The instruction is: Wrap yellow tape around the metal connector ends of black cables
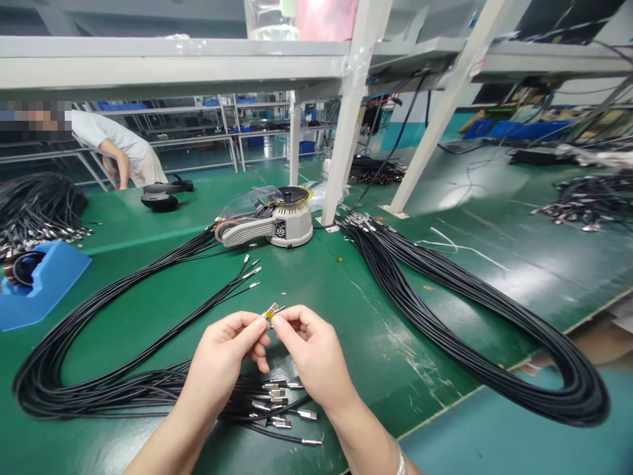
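Note:
Just in front of me my left hand and my right hand meet, thumbs and forefingers pinched together. Between the fingertips is a small metal cable connector with a bit of yellow tape on it. Both hands grip at this connector; the fingers hide part of it. Under and beside my hands lies a looped bundle of black cables, its silver connector ends fanned out below my wrists. A few other cable ends point up the table beyond my left hand.
A round tape dispenser machine stands ahead. A second black cable bundle loops over the table's right edge. At left are a blue tape holder and more cables. White shelf posts rise ahead; a person bends beyond.

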A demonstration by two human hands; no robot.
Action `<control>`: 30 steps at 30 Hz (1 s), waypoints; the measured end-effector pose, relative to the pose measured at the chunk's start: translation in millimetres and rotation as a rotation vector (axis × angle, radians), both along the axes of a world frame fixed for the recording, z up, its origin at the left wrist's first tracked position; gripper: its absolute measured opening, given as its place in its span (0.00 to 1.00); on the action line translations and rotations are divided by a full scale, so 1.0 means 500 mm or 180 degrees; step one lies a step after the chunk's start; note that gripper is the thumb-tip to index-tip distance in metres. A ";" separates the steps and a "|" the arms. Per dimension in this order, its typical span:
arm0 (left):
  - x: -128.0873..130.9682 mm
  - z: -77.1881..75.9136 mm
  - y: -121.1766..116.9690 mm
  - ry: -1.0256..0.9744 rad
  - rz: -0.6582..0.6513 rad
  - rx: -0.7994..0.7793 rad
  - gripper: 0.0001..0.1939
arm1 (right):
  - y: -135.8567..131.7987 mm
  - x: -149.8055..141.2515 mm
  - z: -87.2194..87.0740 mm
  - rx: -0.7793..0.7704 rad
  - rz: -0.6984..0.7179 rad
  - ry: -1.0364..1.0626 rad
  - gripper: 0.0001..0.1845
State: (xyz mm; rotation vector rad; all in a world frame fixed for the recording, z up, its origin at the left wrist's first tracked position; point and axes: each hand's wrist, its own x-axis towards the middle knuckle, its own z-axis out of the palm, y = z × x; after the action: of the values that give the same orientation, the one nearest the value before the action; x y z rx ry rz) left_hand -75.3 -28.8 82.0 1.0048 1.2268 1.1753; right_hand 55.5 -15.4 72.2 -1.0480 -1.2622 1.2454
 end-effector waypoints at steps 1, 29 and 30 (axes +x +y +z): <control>-0.001 -0.001 0.000 -0.0093 -0.0058 0.0003 0.14 | 0.000 0.000 0.002 -0.0002 0.0003 0.0015 0.07; 0.000 0.027 -0.024 0.0961 -0.0971 0.0227 0.12 | 0.019 0.100 0.036 0.0254 0.1172 -0.0392 0.05; 0.006 0.029 -0.028 0.1191 -0.0875 0.0370 0.11 | 0.018 0.104 0.041 0.0200 0.1100 -0.0497 0.05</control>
State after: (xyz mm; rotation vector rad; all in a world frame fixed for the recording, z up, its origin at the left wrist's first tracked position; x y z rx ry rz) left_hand -72.4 -42.7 96.5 1.4792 1.2659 0.8741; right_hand 107.5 -6.3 92.6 -0.9205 -1.6443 1.3906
